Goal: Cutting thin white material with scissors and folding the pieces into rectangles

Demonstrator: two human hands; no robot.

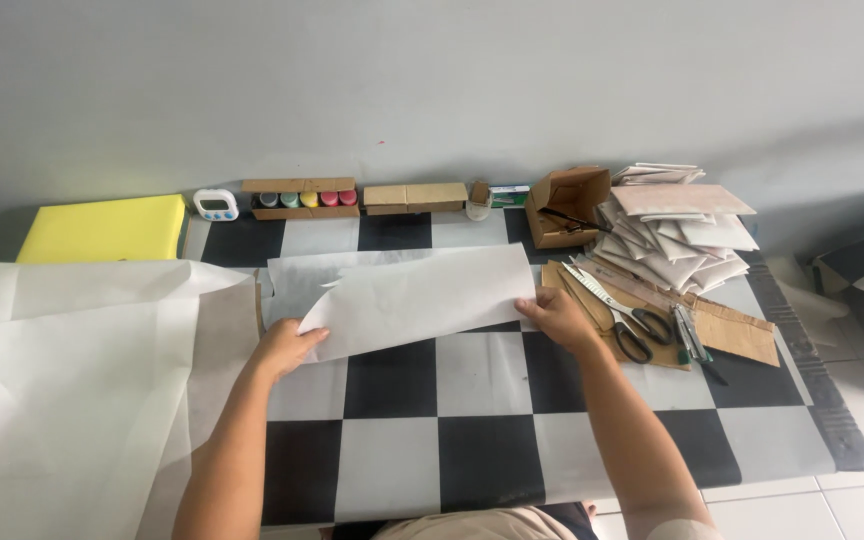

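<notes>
Folding the white paper sheet (pixel 417 298) was best done with both corners pinched, left hand (pixel 287 347) and right hand (pixel 555 315), fingers closed, edges aligned.

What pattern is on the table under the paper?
Black and white checks, like a chessboard, cover the table beneath the white paper. The head view shows it best.

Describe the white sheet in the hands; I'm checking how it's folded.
The white sheet is thin, translucent-looking paper, a wide strip folded over, lying nearly flat on the checkered table. The left hand pinches its lower left corner, the right hand its right edge. More paper lies beneath its upper left.
</notes>
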